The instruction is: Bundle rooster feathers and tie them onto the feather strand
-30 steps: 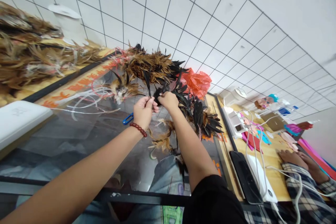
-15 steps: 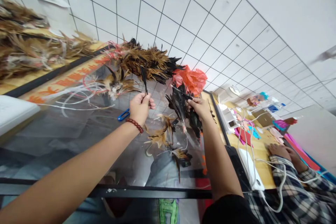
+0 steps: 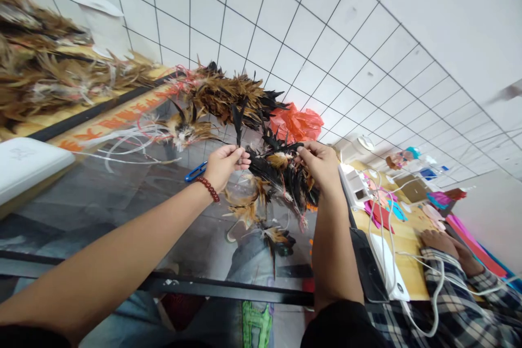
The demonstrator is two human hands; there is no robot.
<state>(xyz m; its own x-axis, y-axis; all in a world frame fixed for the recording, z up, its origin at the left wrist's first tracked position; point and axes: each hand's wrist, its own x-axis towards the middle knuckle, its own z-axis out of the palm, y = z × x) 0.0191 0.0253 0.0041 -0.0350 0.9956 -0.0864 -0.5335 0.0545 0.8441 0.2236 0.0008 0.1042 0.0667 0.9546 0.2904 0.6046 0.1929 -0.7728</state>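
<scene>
My left hand (image 3: pixel 228 166), with a beaded bracelet at the wrist, is closed in a pinch on the lower ends of black feathers (image 3: pixel 238 122) that stand upright. My right hand (image 3: pixel 321 164) pinches a dark feather (image 3: pixel 294 147) between thumb and forefinger, over a heap of black feathers (image 3: pixel 296 182). Below and between the hands lie loose brown feathers (image 3: pixel 247 204). A brown-and-black feather tuft (image 3: pixel 279 240) rests nearer me. Just left of my left hand is a small blue-handled tool (image 3: pixel 196 172), partly hidden.
Behind the hands lie a large brown-and-black feather bundle (image 3: pixel 228 95) and a crumpled red plastic bag (image 3: pixel 299 122). White ties (image 3: pixel 130 149) and a white box (image 3: pixel 32 166) are at left. At right, a person's plaid sleeve (image 3: pixel 444 277) is near a power strip (image 3: pixel 389 269) and cables.
My left hand has shifted slightly right, and its black feathers now fan into more than one tip. My right hand has risen a little, and the black feathers under it lie differently.
</scene>
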